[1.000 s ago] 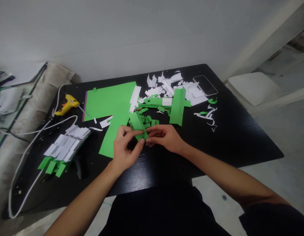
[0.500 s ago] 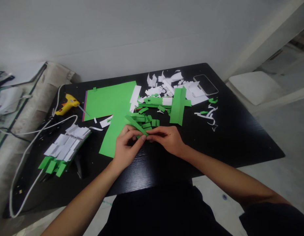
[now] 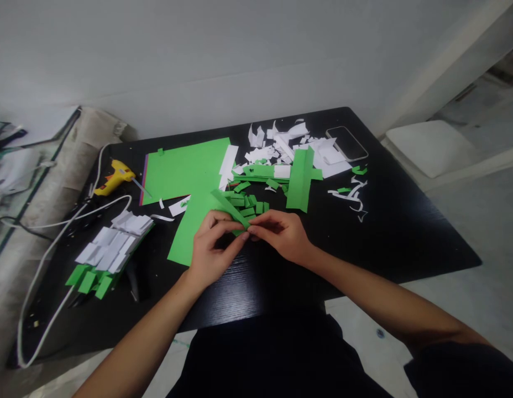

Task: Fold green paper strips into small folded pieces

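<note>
Between my two hands is a narrow folded green paper strip (image 3: 228, 207), tilted with its far end up and to the left. My left hand (image 3: 215, 243) pinches its near end between thumb and fingers. The fingertips of my right hand (image 3: 281, 232) are closed on the same end, touching my left thumb. Just beyond the strip lies a heap of small folded green paper pieces (image 3: 250, 204), partly hidden by my hands. A green paper sheet (image 3: 184, 237) lies flat at my left hand's side.
A yellow glue gun (image 3: 118, 176) with a white cord lies at left, near a block of folded white and green paper (image 3: 109, 243). White scraps (image 3: 277, 146), a creased green strip (image 3: 300, 179) and a phone (image 3: 347, 142) occupy the black table's (image 3: 385, 237) far side.
The strip has tilted slightly and its far end sits a little lower. Both hands keep their pinch at its near end, with only small finger shifts.
</note>
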A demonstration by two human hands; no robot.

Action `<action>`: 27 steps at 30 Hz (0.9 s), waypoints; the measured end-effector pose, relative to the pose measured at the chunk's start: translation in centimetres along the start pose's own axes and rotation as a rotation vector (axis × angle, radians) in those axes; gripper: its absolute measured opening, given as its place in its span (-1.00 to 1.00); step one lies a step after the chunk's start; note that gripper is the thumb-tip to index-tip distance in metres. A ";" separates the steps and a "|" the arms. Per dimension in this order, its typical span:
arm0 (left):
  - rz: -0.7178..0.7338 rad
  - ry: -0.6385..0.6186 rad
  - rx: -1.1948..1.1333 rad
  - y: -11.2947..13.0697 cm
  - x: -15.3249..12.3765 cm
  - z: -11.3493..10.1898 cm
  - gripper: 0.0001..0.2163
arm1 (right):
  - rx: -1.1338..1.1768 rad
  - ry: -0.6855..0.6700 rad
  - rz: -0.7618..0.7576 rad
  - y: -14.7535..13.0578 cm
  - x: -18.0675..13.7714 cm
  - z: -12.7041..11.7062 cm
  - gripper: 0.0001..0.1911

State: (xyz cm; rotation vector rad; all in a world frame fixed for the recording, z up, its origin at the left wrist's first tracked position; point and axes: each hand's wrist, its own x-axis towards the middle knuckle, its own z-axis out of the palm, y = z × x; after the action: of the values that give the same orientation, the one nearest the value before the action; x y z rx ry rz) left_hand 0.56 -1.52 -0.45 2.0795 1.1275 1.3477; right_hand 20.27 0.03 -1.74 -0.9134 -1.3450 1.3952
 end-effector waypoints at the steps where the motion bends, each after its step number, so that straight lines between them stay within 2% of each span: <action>1: 0.028 -0.001 0.020 -0.1 0.1 -0.1 -0.87 | 0.061 -0.028 0.049 -0.1 0.1 0.0 -0.75; 5: 0.142 -0.089 0.099 -0.5 0.1 -0.4 -0.86 | 0.148 -0.097 0.155 -0.1 0.4 -0.1 -0.56; 10: 0.217 -0.210 0.163 -0.5 -0.2 -0.5 -0.86 | -0.039 -0.037 0.135 0.2 0.5 -0.3 -0.44; 12: 0.216 -0.210 0.169 -0.3 -0.1 -0.6 -0.88 | -0.064 -0.029 0.084 0.0 0.4 -0.5 -0.38; 15: 0.207 -0.160 0.115 0.2 0.4 -1.1 -0.94 | -0.124 -0.091 -0.129 -1.0 0.2 -0.8 -0.28; 18: 0.174 -0.137 -0.038 0.6 1.1 -1.6 -0.99 | -0.333 -0.237 -0.390 -2.3 -0.1 -1.3 -0.47; 21: 0.102 -0.169 -0.206 0.7 1.4 -1.9 -0.96 | -0.423 -0.276 -0.482 -3.2 -0.2 -1.5 -0.60; 24: -0.025 -0.183 -0.345 0.7 1.2 -1.8 -0.91 | -0.341 -0.332 -0.441 -3.4 0.0 -1.6 -0.70; 27: -0.198 -0.172 -0.438 0.7 0.9 -1.6 -0.82 | -0.181 -0.394 -0.280 -3.2 0.2 -1.7 -0.76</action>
State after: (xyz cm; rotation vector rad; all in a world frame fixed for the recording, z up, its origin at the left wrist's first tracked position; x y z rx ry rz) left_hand -0.44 -1.38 1.24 1.6836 0.8489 1.1707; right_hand 22.26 0.42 1.21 -0.5486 -1.8432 1.2886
